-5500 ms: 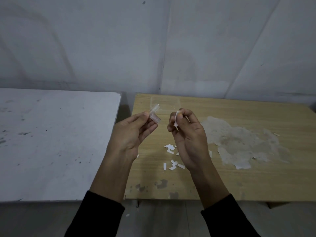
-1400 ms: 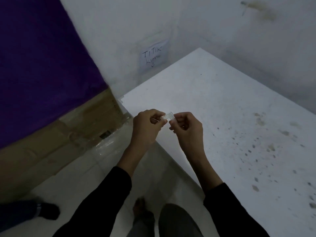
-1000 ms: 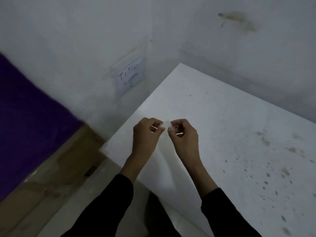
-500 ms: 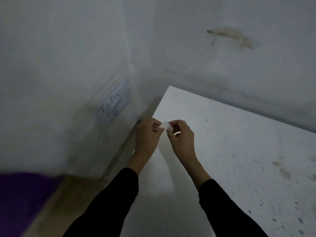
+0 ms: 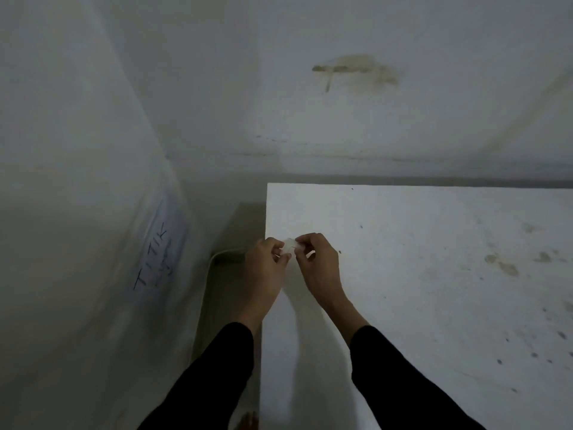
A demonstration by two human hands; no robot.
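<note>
Centre frame, over the white table [image 5: 434, 305] edge: left hand [image 5: 263, 268] and right hand [image 5: 319, 265] both pinch a small clear strip [image 5: 289, 245]. Likely peeling it; next needs a steady pull apart.

Dim, flat grey light with soft shadows; lines bow toward the frame's edges, and the lower left is murky
</note>
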